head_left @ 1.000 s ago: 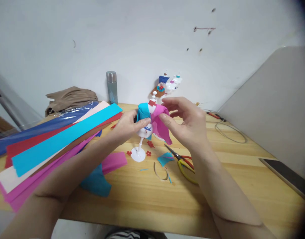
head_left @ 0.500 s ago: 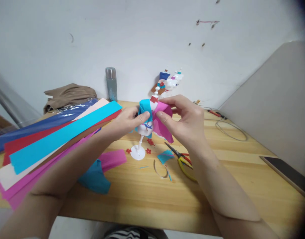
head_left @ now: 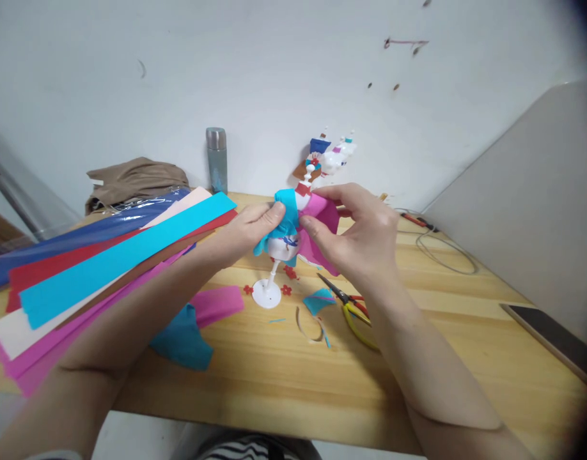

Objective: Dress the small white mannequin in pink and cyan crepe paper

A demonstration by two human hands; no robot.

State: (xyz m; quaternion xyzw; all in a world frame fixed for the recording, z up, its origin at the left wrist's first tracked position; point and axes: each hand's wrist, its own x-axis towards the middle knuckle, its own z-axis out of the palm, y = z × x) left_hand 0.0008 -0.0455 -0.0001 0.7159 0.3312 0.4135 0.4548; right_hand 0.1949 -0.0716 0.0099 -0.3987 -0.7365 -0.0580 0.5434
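Head view: white dress form (head_left: 278,248) is stood on the desk (head_left: 274,367), between the 2 hands, on a slim stem and round base (head_left: 261,296). Blue piece (head_left: 288,217) is pressed against it by the left hand (head_left: 255,225), thumb on top; the other fingers are mostly hidden. Pink piece (head_left: 330,217) is pinched between thumb and forefinger of the right hand (head_left: 365,227).

Risks, as judged: pink may be stretched or creased if pulled hard. Blue may slip if thumb pressure is eased. Form may be tipped by uneven side push, base being small.

Around: scissors (head_left: 340,292) are pointed toward the form, handles partly covered by the right forearm (head_left: 422,348); could be knocked. 3 red flowers (head_left: 286,291) near the base could be scattered. Blue scrap (head_left: 317,299) is left between base and scissors. Coloured strips (head_left: 125,259) are partly covered by the left forearm (head_left: 144,313); could be dragged. Decorated forms (head_left: 341,156) and flask (head_left: 217,167) are well back, not obstructing.
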